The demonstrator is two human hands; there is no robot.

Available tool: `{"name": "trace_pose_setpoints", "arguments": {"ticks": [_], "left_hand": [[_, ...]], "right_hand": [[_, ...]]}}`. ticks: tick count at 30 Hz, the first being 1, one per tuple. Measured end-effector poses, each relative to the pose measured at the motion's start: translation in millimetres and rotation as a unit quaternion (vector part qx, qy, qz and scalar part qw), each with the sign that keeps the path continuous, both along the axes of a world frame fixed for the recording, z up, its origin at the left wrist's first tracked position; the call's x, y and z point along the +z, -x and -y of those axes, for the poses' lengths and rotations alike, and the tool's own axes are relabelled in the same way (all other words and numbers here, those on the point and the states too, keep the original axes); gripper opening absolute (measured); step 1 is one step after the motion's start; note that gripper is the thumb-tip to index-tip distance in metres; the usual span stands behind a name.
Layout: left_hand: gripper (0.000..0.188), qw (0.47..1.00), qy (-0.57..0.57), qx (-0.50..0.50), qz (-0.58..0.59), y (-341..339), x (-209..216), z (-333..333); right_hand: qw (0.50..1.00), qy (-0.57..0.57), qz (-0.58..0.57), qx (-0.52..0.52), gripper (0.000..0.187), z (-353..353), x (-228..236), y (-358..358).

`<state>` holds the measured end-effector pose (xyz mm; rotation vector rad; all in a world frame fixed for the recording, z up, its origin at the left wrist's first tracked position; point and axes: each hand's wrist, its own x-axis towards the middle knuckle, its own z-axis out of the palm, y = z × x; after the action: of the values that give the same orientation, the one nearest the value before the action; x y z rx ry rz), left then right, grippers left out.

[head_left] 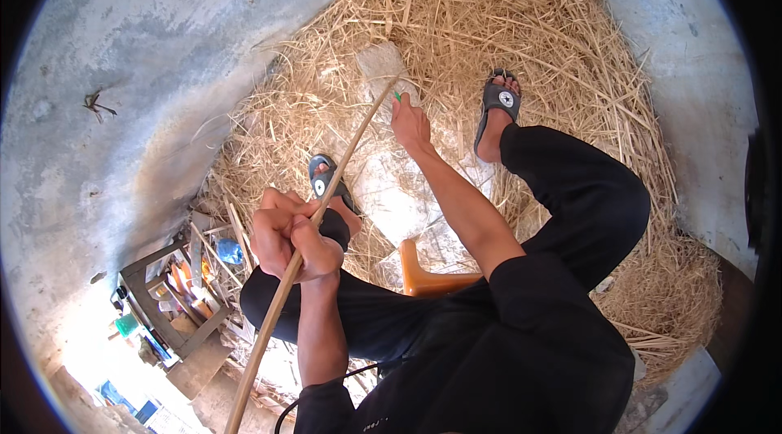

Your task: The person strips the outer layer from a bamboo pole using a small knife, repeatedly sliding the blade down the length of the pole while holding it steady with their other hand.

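Observation:
My left hand (295, 232) is closed around a long, thin bamboo strip (346, 159). The strip slants from the lower left edge up to a stone block (380, 61), where its far tip appears to lie over the block. Beside that tip, my right hand (411, 123) is closed on a small green object (397, 96). Only a bit of green shows past the fingers, so its kind is hidden. Whether it touches the strip I cannot tell.
Straw-like shavings (456, 19) cover the floor around my sandalled feet. An orange plastic stool (423, 275) shows between my legs. Pale walls (163, 51) rise on both sides. At the lower left, a wooden frame (204, 332) stands by mixed clutter, including a blue bundle (230, 251).

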<state>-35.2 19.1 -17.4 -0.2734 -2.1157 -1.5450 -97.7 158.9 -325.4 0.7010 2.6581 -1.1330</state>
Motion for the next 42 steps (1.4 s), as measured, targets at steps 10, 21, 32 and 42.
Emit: {"name": "trace_pose_setpoints", "arguments": {"ticks": [10,21,32,42], "left_hand": [[0.007,0.998,-0.059,0.017,-0.014,5.9,-2.2,-2.4],[0.005,0.999,-0.021,-0.019,-0.036,6.8,-3.7,3.0],[0.007,0.997,-0.064,-0.027,-0.015,7.5,-4.8,8.7],[0.008,0.995,0.053,-0.023,-0.08,-6.9,-0.9,9.1]], "right_hand": [[0.999,0.018,0.04,-0.019,0.037,-19.9,14.0,14.9],[0.999,-0.035,0.015,-0.023,0.035,-24.5,1.1,14.2],[0.995,-0.056,-0.04,0.076,0.029,-7.0,22.2,10.1],[1.0,-0.019,-0.008,0.023,0.034,0.4,32.8,2.8]]}}
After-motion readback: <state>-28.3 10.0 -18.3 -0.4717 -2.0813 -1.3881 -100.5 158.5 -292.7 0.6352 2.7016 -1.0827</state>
